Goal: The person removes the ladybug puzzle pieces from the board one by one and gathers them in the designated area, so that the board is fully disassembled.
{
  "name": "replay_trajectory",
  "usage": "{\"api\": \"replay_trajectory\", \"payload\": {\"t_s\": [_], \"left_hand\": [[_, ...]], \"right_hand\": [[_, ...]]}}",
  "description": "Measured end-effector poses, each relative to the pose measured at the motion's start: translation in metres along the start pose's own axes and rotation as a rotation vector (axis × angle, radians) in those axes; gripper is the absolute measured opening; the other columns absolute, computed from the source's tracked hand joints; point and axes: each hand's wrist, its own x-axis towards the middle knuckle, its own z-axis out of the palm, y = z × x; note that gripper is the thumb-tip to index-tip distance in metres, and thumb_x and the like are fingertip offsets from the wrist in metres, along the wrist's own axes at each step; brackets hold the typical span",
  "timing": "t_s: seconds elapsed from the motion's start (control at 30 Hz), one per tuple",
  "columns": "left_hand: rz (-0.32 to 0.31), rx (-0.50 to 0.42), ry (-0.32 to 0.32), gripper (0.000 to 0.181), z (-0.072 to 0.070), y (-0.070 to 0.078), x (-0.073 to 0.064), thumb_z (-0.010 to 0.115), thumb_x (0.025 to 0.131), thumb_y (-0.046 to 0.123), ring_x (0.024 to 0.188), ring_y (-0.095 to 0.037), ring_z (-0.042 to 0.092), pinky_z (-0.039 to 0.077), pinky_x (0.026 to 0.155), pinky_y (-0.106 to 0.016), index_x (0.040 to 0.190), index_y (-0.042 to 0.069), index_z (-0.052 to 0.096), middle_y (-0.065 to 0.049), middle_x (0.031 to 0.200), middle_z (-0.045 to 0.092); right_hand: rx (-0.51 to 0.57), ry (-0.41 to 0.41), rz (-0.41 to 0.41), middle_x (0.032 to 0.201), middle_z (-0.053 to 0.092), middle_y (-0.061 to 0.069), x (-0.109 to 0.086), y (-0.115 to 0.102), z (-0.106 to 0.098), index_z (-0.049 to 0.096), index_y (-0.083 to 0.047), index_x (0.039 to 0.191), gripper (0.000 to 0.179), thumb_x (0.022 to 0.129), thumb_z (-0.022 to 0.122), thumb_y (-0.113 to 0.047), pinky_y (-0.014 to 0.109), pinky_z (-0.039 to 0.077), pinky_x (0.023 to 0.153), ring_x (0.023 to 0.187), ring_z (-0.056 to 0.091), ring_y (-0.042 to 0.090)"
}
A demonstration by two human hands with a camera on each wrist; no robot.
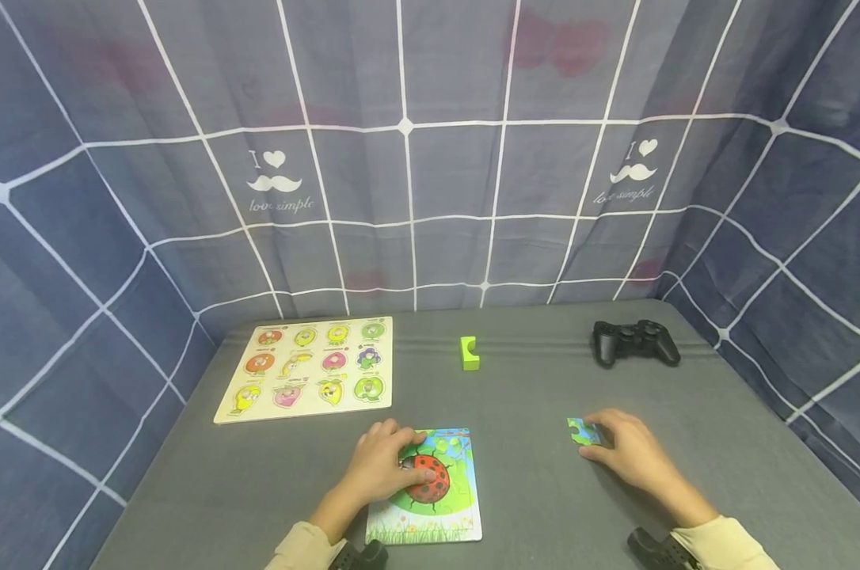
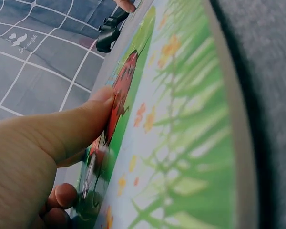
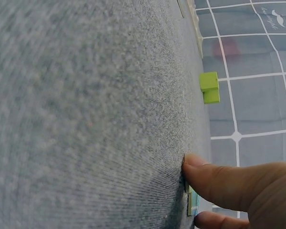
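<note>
A ladybug jigsaw puzzle (image 1: 433, 526) lies flat in its tray-like board at the front middle of the table. My left hand (image 1: 383, 467) rests on it, thumb on the red ladybug (image 2: 119, 107) and forefinger near the insect's head, both touching the picture. The other fingers of that hand lie by the board's left edge. Off to the right, my right hand (image 1: 629, 447) pinches a small blue-and-green puzzle piece (image 1: 581, 432) between thumb and forefinger, low at the grey tabletop. In the right wrist view the thumb hides much of the piece (image 3: 194, 198).
A wooden fruit peg board (image 1: 344, 340) lies at the back left. Behind the puzzle sits a lime-green block (image 1: 469, 355) with a curved notch. A black game controller (image 1: 635, 342) is at the back right. A checked grey-blue curtain (image 1: 444, 166) encloses the table.
</note>
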Motion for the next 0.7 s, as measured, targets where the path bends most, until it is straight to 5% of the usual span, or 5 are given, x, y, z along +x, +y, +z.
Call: {"api": "replay_trajectory", "payload": {"t_s": [0.4, 0.57, 0.7], "left_hand": [[0.030, 0.026, 0.006, 0.058, 0.001, -0.003, -0.002, 0.080, 0.072, 0.054, 0.080, -0.008, 0.031, 0.027, 0.072, -0.025, 0.120, 0.022, 0.069, 0.009, 0.085, 0.043], [0.033, 0.021, 0.016, 0.058, 0.001, -0.002, -0.003, 0.080, 0.072, 0.053, 0.079, -0.008, 0.031, 0.027, 0.072, -0.025, 0.120, 0.022, 0.069, 0.008, 0.085, 0.044], [0.034, 0.024, 0.018, 0.059, 0.002, -0.002, -0.002, 0.079, 0.072, 0.055, 0.079, -0.008, 0.031, 0.027, 0.072, -0.025, 0.119, 0.022, 0.069, 0.009, 0.085, 0.044]], "right_hand": [[-0.012, 0.043, -0.043, 0.107, 0.070, 0.015, 0.006, -0.014, 0.000, 0.070, -0.003, 0.107, 0.043, 0.072, 0.085, -0.022, 0.056, 0.049, 0.087, 0.101, 0.065, 0.038], [0.008, 0.047, -0.100, 0.105, 0.069, 0.008, 0.013, -0.046, 0.008, 0.071, -0.007, 0.106, 0.038, 0.073, 0.084, -0.022, 0.046, 0.053, 0.081, 0.093, 0.066, 0.027], [0.050, -0.029, -0.175, 0.103, 0.068, 0.002, 0.017, -0.081, 0.027, 0.072, -0.011, 0.104, 0.032, 0.077, 0.082, -0.025, 0.036, 0.052, 0.077, 0.089, 0.063, 0.017]]}}
